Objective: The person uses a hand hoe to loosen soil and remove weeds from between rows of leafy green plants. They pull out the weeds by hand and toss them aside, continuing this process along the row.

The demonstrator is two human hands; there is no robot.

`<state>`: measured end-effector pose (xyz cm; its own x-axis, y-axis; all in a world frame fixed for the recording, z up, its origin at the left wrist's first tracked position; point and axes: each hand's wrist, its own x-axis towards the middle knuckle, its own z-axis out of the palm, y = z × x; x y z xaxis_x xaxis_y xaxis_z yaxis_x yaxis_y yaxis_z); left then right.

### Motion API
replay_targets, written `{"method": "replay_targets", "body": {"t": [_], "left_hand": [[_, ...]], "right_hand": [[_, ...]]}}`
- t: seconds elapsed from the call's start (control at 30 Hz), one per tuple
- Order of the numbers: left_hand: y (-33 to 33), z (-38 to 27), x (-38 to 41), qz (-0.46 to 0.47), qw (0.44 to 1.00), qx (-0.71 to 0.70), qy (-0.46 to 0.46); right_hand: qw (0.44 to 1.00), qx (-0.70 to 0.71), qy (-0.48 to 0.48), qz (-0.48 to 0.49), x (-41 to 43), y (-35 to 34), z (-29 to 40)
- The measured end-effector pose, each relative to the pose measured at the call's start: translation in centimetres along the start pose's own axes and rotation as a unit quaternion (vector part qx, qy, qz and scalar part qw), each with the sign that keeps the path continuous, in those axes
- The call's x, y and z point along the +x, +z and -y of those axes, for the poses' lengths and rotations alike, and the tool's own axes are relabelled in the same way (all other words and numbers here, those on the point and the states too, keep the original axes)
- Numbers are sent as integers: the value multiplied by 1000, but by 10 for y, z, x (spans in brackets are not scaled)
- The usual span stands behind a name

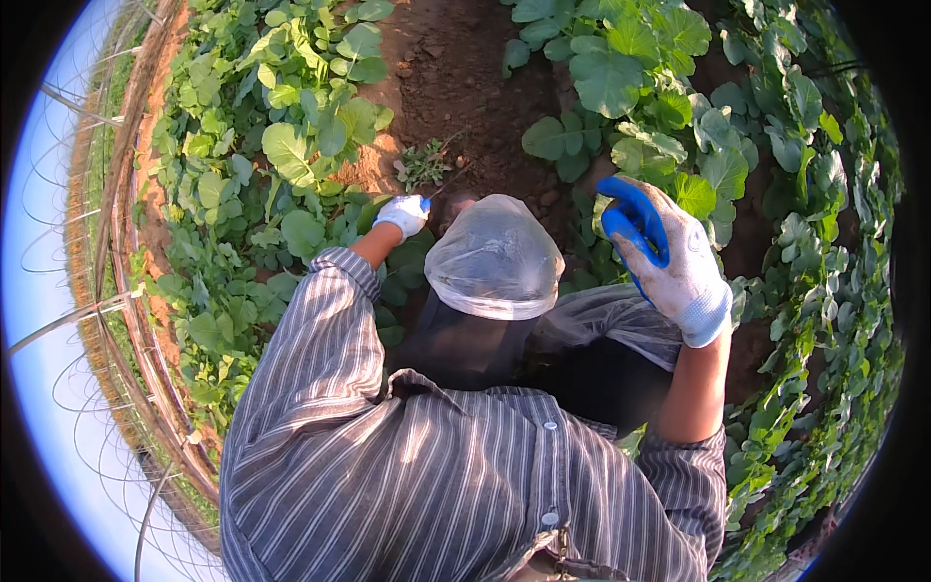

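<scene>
My left hand (404,215), in a white work glove with blue coating, is curled low beside the leafy plants on the left. Its fingers face away from me, and whether they grip anything is hidden. Just beyond it, a small uprooted-looking weed (423,166) lies on the soil, with a thin stem or stick (452,177) beside it. My right hand (665,254), in a soil-stained glove of the same kind, is raised in front of the right-hand plants (654,145). Its fingers are bent and apart from the thumb, with nothing visible between them.
Clear plastic covers my knee (494,254); more plastic sheeting (618,316) wraps the other leg. A brown soil furrow (473,87) runs between the left leafy row (284,145) and the right rows. Thin hoops and poles (109,305) border the far left.
</scene>
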<state>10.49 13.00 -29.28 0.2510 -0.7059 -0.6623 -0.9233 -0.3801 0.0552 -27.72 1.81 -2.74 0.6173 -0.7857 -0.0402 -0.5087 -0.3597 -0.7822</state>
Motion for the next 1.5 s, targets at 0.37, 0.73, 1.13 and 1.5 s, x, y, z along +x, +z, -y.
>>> {"method": "replay_targets", "body": {"t": [0.37,0.73,1.13,1.5], "left_hand": [[-68,2,-38,-25,994,96,37],[-104,-119,68,-169,981,29,93],[-170,3,-40,-97,950,293,46],[-109,-59,30,-188,980,8,68]], "right_hand": [[1000,-4,-6,-1,-1,1,-2],[1000,14,20,-9,6,2,-8],[1000,18,10,5,8,3,-1],[999,-8,38,1,2,8,-18]]}}
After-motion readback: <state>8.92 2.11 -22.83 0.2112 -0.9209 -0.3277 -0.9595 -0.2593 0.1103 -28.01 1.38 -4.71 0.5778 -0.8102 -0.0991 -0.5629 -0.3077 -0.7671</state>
